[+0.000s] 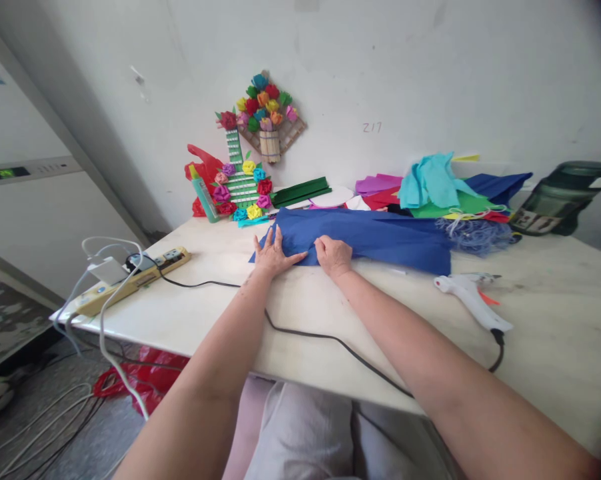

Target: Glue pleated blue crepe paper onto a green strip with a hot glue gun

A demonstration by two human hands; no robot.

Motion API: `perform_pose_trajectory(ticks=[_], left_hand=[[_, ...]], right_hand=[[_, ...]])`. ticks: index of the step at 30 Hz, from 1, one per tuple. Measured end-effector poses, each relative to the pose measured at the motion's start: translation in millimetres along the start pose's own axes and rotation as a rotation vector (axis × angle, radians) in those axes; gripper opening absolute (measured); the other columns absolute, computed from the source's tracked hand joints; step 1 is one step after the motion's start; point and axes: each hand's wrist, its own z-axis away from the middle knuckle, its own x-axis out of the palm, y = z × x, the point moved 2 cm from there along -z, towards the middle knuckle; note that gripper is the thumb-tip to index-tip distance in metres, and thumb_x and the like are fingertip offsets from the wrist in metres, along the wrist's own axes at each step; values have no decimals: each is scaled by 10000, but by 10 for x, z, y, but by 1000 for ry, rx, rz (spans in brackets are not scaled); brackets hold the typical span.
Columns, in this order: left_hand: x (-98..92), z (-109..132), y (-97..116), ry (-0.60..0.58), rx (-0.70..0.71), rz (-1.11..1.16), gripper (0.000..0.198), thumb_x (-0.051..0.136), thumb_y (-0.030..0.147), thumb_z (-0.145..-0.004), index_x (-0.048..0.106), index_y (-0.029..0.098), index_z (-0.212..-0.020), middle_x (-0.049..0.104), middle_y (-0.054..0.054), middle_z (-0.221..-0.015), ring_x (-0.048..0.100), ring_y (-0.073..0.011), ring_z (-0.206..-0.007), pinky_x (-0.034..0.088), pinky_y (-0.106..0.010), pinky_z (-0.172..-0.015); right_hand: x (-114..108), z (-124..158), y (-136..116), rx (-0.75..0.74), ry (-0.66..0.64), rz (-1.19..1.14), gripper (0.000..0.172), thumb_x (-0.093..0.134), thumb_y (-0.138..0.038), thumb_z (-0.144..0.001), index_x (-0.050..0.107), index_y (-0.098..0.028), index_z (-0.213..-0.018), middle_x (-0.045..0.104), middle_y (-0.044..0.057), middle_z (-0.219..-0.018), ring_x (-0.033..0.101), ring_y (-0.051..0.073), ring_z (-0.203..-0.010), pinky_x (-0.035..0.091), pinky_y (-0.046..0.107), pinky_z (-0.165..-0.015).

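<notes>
A long sheet of dark blue paper or cloth lies across the table, its left end under my hands. My left hand rests flat on that end with its fingers spread. Beside it, on the sheet's front edge, my right hand has its fingers curled in; what they hold, if anything, is hidden. A white glue gun lies to the right, in front of the sheet's right end.
Behind the sheet are flower decorations, a glue bottle and coloured sheets. A dark bottle leans at the right. A power strip lies left; a black cord crosses the table.
</notes>
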Motion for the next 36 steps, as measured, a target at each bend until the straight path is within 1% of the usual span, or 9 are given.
perform_pose_trajectory(ticks=[4,9,13,16,22,26,29,36], left_hand=[[-12,3,13,-14,2,-1,960,287,719,-725,0,123,-1421,252,-112,-1449,15,-220,-1373,-132,-517,-1060],[-31,11,40,-21,-4,-27,949,286,718,-723,19,136,-1424,190,-101,-1471,-4,-227,-1373,-119,-516,-1065],[-54,34,65,27,24,-58,923,283,714,-726,71,150,-1425,152,-71,-1483,-11,-231,-1372,-151,-495,-1065],[-76,64,85,66,47,-74,903,277,696,-740,83,140,-1425,197,-71,-1472,-3,-232,-1373,-179,-484,-1060],[-107,104,129,70,38,-96,929,306,693,-729,77,120,-1424,263,-84,-1449,14,-240,-1372,-195,-462,-1064],[-102,92,137,76,35,-92,932,307,684,-733,76,97,-1419,334,-107,-1413,59,-229,-1371,-208,-449,-1062],[-93,81,138,88,53,-77,953,313,687,-727,75,71,-1415,377,-133,-1384,96,-237,-1367,-206,-442,-1063],[-100,89,150,65,50,-89,990,340,695,-708,39,69,-1414,401,-141,-1368,124,-238,-1362,-202,-446,-1062]], right_hand=[[-8,0,-3,8,-11,7,352,335,-311,-890,659,-193,-818,682,66,-757,584,161,-678,250,262,-556],[-8,-2,-2,12,-22,6,353,333,-312,-890,660,-190,-832,680,70,-762,582,161,-680,263,259,-562],[-1,-5,6,20,-21,12,354,332,-320,-888,659,-195,-834,679,68,-755,582,163,-675,259,259,-555],[2,-5,7,23,-17,14,351,333,-325,-888,656,-199,-831,679,65,-753,583,164,-672,256,258,-555],[11,-8,15,27,-23,7,353,326,-322,-891,652,-196,-836,680,69,-760,581,159,-667,265,253,-566],[12,-16,15,30,-19,9,352,332,-327,-888,654,-195,-834,681,67,-758,586,167,-676,260,256,-557],[12,-16,10,34,-23,11,350,333,-325,-888,653,-195,-834,682,68,-763,588,169,-679,259,256,-557],[19,-11,12,36,-19,15,353,331,-325,-887,653,-195,-825,680,69,-753,587,169,-674,258,258,-555]])
